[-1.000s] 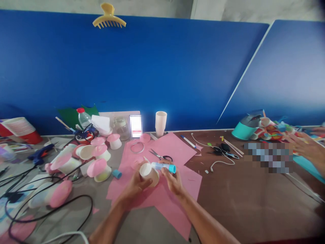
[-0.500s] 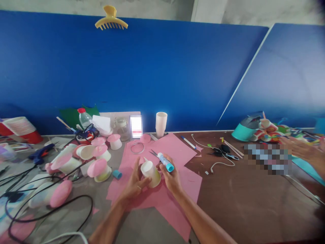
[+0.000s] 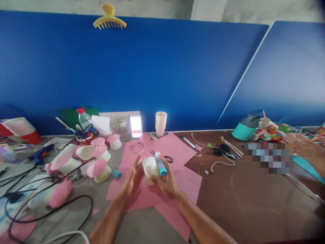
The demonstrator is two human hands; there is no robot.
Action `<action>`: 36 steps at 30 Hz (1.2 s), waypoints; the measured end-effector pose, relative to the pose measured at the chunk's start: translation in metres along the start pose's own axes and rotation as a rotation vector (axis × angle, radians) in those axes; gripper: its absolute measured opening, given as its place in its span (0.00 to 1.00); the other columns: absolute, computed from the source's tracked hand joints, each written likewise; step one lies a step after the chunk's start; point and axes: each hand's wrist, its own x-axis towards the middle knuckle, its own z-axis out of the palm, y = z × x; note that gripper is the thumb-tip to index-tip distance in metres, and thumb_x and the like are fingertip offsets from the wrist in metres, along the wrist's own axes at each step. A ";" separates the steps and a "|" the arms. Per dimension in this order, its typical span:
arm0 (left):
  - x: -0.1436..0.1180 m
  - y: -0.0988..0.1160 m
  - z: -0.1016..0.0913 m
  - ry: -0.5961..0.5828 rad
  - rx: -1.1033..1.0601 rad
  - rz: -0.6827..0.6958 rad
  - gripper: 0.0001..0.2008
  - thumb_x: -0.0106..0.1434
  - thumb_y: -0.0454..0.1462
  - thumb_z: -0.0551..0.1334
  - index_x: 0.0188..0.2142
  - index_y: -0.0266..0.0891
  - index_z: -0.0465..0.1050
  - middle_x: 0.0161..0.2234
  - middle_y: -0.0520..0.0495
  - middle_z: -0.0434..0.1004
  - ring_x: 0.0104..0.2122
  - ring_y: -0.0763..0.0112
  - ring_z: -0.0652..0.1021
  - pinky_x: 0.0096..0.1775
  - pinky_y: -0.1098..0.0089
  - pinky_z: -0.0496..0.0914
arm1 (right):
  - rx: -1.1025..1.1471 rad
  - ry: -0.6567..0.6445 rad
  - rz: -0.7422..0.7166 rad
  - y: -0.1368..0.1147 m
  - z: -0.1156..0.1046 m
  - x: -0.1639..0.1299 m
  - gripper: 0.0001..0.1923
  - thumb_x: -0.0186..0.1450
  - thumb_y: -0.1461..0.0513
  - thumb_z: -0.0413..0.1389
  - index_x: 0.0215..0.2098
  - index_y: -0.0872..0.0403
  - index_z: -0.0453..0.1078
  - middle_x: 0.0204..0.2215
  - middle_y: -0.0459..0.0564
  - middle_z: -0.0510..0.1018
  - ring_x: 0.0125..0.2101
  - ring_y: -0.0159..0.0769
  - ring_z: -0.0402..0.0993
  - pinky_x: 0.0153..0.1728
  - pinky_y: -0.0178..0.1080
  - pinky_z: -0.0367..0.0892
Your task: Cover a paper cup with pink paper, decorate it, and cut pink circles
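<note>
Low in the centre of the frame, the right hand pinches both the small white paper cup and the blue-capped glue stick over the pink paper sheet on the surface, the left hand spread flat beside the cup, so gluing looks underway, and steadying the cup comes next.

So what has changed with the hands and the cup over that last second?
The left hand has let go of the paper cup and opened flat beside it. The right hand now grips both the cup and the glue stick, turned upright. The pink paper and scissors stayed put.
</note>
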 end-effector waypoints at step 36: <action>0.012 -0.008 -0.034 0.562 1.172 0.448 0.19 0.61 0.42 0.67 0.52 0.43 0.75 0.56 0.34 0.76 0.63 0.38 0.68 0.68 0.43 0.52 | 0.826 -0.108 0.387 -0.020 -0.023 0.022 0.31 0.54 0.38 0.68 0.44 0.49 0.77 0.43 0.56 0.85 0.46 0.54 0.82 0.45 0.54 0.78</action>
